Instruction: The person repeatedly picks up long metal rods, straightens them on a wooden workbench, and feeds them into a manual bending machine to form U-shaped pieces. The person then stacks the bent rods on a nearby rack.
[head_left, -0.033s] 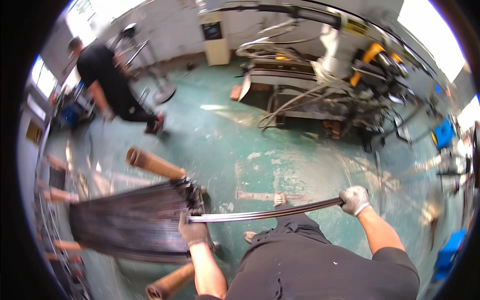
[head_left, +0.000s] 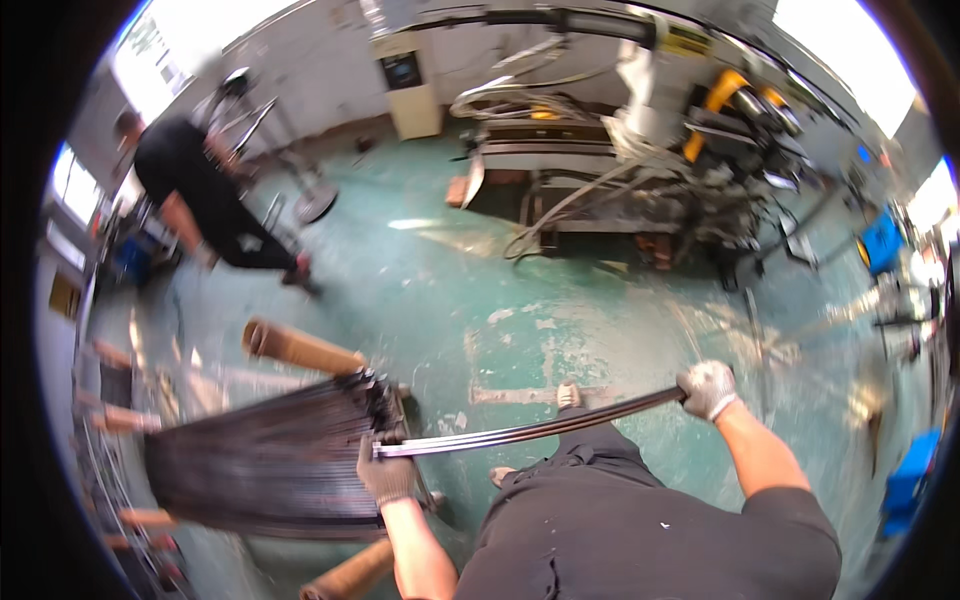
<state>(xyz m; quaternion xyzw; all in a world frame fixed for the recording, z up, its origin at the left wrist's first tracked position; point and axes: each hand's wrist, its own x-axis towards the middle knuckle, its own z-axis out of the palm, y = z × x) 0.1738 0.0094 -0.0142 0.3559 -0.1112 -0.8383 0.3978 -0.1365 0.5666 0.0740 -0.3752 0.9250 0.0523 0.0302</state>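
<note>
My gloved left hand (head_left: 388,475) is closed around one end of a few long, thin dark strips (head_left: 530,430). My right hand (head_left: 708,388), also gloved, grips their other end. Held together, the strips span the space in front of my body and bow slightly, with a metallic shine toward the left end. Just left of my left hand lies a wide pile of similar dark strips (head_left: 270,460), laid side by side. Whether my left hand touches the pile cannot be told.
Brown tubes (head_left: 305,345) stick out from under the pile. A person in black (head_left: 195,190) leans forward at the far left, near a stand with a round base (head_left: 316,203). Cable-draped machinery (head_left: 610,200) stands ahead on the green floor (head_left: 430,290). Blue objects (head_left: 908,480) are at the right.
The view has shifted slightly, so the background sits a little further left. Both hands keep hold of the strips, with hardly any movement relative to my body.
</note>
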